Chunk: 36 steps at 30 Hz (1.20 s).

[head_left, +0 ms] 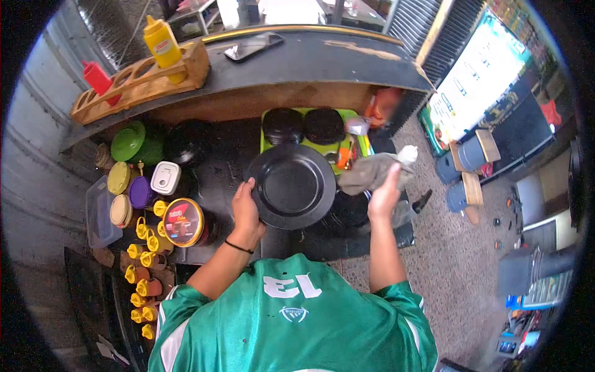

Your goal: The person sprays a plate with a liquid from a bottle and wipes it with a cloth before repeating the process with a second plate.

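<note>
A black plate [291,187] with a wide rim is tilted towards me above the dark counter. My left hand [246,208] is closed on its left edge, the thumb at the rim. On the plate's right side, my right hand [385,193] grips a grey-brown cloth [364,174], slightly blurred and apart from the plate. Below the cloth, more black dishes [350,209] are partly hidden. Behind the plate, two stacks of black dishes, a left stack [282,126] and a right stack [325,126], rest on a green tray [267,142].
On the left stand a brown tub [184,222], several yellow-capped bottles [149,287], lidded containers [141,192] and a green bowl [129,141]. A raised ledge holds a phone [254,47] and a wooden rack [139,82] with red and yellow squeeze bottles.
</note>
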Each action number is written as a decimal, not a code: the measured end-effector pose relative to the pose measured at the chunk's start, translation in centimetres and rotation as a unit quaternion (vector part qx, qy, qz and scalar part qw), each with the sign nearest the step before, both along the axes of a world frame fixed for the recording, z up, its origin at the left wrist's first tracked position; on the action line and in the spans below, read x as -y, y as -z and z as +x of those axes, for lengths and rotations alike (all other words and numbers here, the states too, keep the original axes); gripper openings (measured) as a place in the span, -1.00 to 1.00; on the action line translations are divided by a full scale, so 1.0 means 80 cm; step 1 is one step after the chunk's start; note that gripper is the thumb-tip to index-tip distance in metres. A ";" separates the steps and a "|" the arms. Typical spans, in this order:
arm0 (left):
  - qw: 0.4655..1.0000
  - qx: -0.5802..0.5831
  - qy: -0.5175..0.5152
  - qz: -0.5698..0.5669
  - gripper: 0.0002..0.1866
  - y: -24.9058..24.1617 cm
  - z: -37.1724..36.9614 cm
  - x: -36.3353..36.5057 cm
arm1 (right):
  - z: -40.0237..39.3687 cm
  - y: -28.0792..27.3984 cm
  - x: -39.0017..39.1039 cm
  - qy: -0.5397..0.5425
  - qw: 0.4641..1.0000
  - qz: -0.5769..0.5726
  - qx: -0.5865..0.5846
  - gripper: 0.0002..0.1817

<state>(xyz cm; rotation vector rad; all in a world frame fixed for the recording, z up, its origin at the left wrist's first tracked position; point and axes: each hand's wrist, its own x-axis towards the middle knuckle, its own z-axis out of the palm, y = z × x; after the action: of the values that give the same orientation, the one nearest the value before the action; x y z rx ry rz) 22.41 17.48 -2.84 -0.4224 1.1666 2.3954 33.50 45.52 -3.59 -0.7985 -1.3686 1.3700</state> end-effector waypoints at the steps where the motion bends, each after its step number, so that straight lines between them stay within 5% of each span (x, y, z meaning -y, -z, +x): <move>1: 0.998 0.056 -0.003 -0.003 -0.81 0.026 0.000 -0.012 | 0.031 -0.031 0.007 0.018 0.996 -0.084 0.022 -0.28; 4: 0.994 0.052 0.031 -0.087 -0.83 0.042 0.020 -0.043 | 0.110 -0.052 -0.001 0.077 0.981 -0.179 -0.003 -0.17; 10: 0.977 -0.008 0.173 -0.122 -0.85 0.076 0.032 -0.089 | 0.194 -0.026 0.009 0.195 0.973 -0.069 -0.100 -0.29; 12: 0.964 -0.024 0.216 -0.151 -0.85 0.107 0.031 -0.100 | 0.214 -0.030 0.023 0.116 0.980 -0.097 -0.133 -0.32; 14: 0.961 -0.033 0.235 -0.145 -0.83 0.103 0.042 -0.112 | 0.236 -0.008 0.031 0.159 0.977 -0.092 -0.103 -0.33; 16: 0.949 -0.022 0.266 -0.166 -0.84 0.110 0.044 -0.118 | 0.245 0.002 0.040 0.221 0.929 0.181 0.235 -0.40; 17: 0.947 -0.024 0.274 -0.168 -0.84 0.115 0.044 -0.122 | 0.254 0.004 0.046 0.160 0.982 -0.036 0.095 -0.46; 20: 0.940 0.004 0.289 -0.181 -0.87 0.118 0.048 -0.127 | 0.265 0.045 0.043 0.201 0.972 0.078 0.088 -0.51; 26: 0.936 -0.025 0.308 -0.168 -0.90 0.133 0.052 -0.130 | 0.253 0.010 0.055 0.170 0.985 -0.015 0.011 -0.66; 32: 0.914 0.012 0.359 -0.187 -0.82 0.127 0.039 -0.117 | 0.240 -0.007 0.058 0.125 0.992 0.014 0.016 -0.64; 36: 0.875 -0.098 0.414 -0.231 -0.84 0.135 0.039 -0.109 | 0.234 -0.013 0.061 0.107 0.993 0.038 0.016 -0.65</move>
<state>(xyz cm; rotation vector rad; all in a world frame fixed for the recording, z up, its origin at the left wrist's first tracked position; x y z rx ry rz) 25.52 26.18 -13.63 0.1827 1.6003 1.4291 52.18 40.64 -2.57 -0.8916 -1.3114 1.1369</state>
